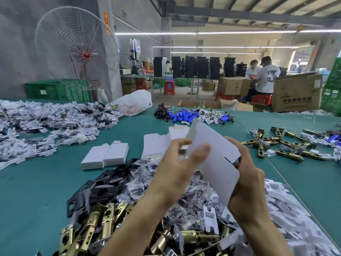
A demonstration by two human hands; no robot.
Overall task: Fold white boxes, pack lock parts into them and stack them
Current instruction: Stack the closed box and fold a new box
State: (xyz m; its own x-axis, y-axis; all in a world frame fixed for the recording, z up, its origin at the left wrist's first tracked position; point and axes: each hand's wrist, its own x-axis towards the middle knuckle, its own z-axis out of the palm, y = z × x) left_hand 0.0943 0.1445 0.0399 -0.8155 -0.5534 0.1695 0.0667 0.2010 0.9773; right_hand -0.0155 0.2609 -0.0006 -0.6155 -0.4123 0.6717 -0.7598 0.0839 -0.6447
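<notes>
Both hands grip one unfolded white box, held up over the parts pile.

Writing: the orange sign (106, 23) on the pillar, the red print on the plastic bag (134, 104) and the dark lettering on the cardboard carton (295, 91) are all too blurred to read. The white box (215, 156) shows a plain face and is tilted, its long axis running from far-left to near-right, far end higher. Left hand (177, 163): thumb pressed on the near face, fingers curled round the left edge. Right hand (247, 174): back toward the camera, fingers wrapped round the right edge and hidden behind the card. Both forearms reach in from the bottom edge. Below them are brass latch bolts (96, 224) and black plates (103, 185). Two folded boxes (105, 156) lie side by side on the green surface (36, 191), left of the hands.
</notes>
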